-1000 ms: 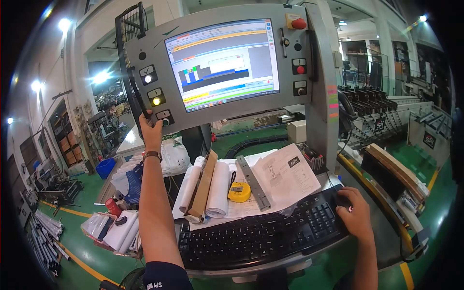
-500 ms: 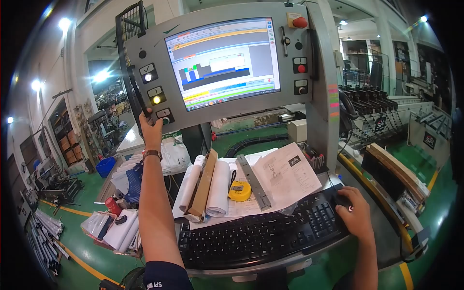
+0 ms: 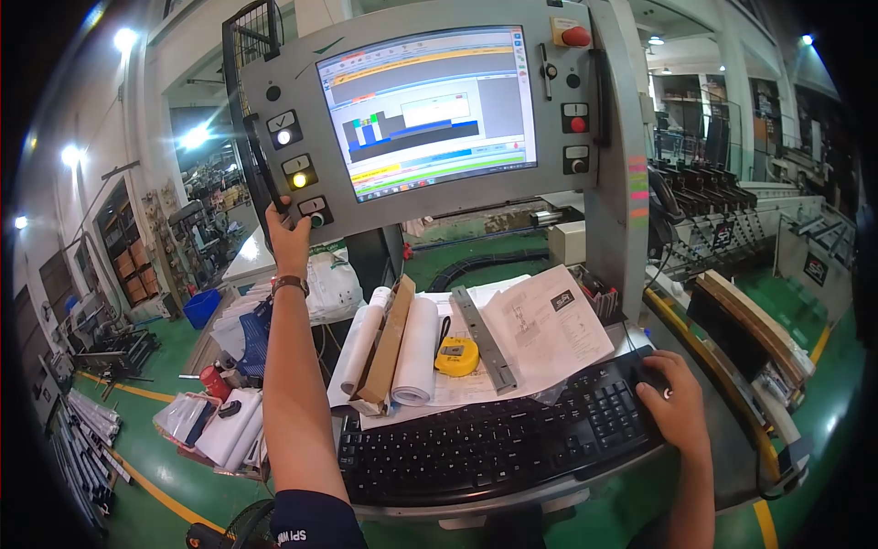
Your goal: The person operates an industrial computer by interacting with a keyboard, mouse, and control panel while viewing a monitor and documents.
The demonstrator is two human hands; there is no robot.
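My left hand (image 3: pixel 290 240) reaches up to the lower left corner of the grey control panel (image 3: pixel 439 203). Its fingers wrap around the black side handle (image 3: pixel 260 165), while the thumb lies at the green button (image 3: pixel 318 220). A lit screen (image 3: pixel 426 119) in the panel shows a drawing with blue blocks. At the right end of the black keyboard (image 3: pixel 476 448), my right hand (image 3: pixel 677 403) rests closed over a dark mouse (image 3: pixel 646 373), mostly hidden under the fingers.
Behind the keyboard lie rolled papers (image 3: pixel 416 357), a cardboard strip (image 3: pixel 384 348), a yellow tape measure (image 3: pixel 456 357), a metal bar (image 3: pixel 485 343) and a drawing sheet (image 3: pixel 549 320). Red emergency stop (image 3: pixel 575 37) sits at the panel's upper right. Machinery (image 3: pixel 722 197) stands to the right.
The view has shifted slightly, so the panel and desk sit a little further right. Both hands keep their places, the left at the panel and the right on the mouse.
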